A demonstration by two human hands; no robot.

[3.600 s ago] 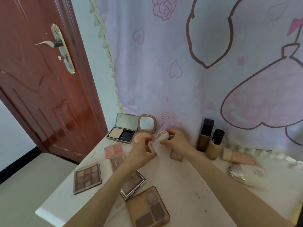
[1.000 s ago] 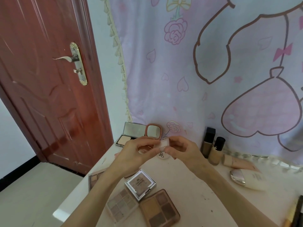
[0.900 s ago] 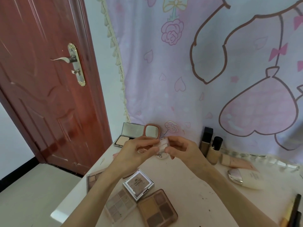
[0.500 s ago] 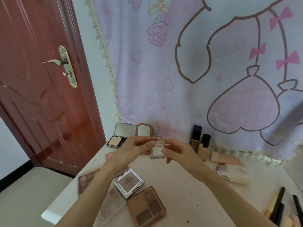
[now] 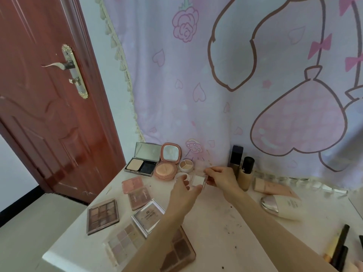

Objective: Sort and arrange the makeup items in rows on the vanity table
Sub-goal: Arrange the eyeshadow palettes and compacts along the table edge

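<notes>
Both hands meet over the vanity table point(image 5: 225, 222) toward its back edge, just in front of the small round cream pot point(image 5: 186, 165). The left hand point(image 5: 184, 193) and right hand point(image 5: 220, 178) each pinch one side of a small clear square compact point(image 5: 198, 180); fingers curled round its edges, thumb of left at the near corner. Whether the case sits on the surface or hangs just above it can't be told.

Step in hand, prob.: setting this compact down in the back row, w/ the other open cases. To do it well: keep it level so the lid doesn't flap, lower it flat, line its edge up w/ the pink round powder compact point(image 5: 166, 169) and the silver mirror compact point(image 5: 142, 165) at the back-left, leave a small gap beside the cream pot & the white round lid point(image 5: 181, 176). Let go w/ one hand first, other steadies. Foundation bottles point(image 5: 240, 169) stand close on the right — a knock there could topple them.

The compact looks pale: whitish pan inside a see-through plastic shell, square, thin, light. Hard & slick prob., so a firm pinch at the edges suits it.

Rest of the job is far from done: eyeshadow palettes point(image 5: 103, 214) lie scattered & skewed along the left edge and front-left corner, tubes at the back-right, pencils at the front-right corner.
</notes>
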